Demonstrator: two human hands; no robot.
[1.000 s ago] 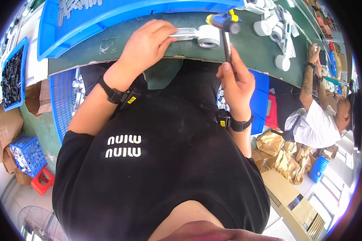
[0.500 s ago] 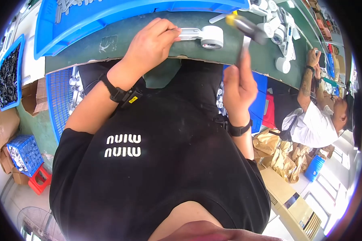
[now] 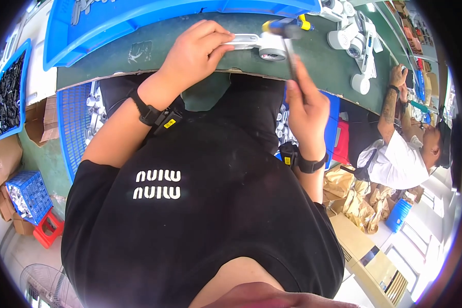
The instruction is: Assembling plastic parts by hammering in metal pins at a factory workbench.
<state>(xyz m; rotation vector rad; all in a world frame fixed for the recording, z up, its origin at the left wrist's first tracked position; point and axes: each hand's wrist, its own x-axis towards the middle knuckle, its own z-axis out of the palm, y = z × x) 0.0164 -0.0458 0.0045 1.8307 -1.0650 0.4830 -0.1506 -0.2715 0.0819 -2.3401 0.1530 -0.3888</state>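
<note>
My left hand point(image 3: 197, 49) is closed on the slim arm of a white plastic part with a round, cup-like end point(image 3: 273, 53), holding it at the front of the green table point(image 3: 190, 28). In my right hand point(image 3: 309, 108) I grip a hammer point(image 3: 285, 31) by its handle. The hammer's head, dark with a yellow face, is blurred and hangs over the round end of the part; whether it touches cannot be told. A yellow-and-black tool point(image 3: 305, 22) lies just behind the hammer head, partly hidden.
A large blue tray point(image 3: 123, 33) with grey pieces stands along the back. Several white plastic parts point(image 3: 357, 43) are heaped to the right. Blue crates point(image 3: 72, 128) with white parts stand below the table edge. A co-worker point(image 3: 395, 159) sits at the far right.
The hammer has swung left and a little upward, from right of the white part to over its round end. My left hand stays on the part, nearly still.
</note>
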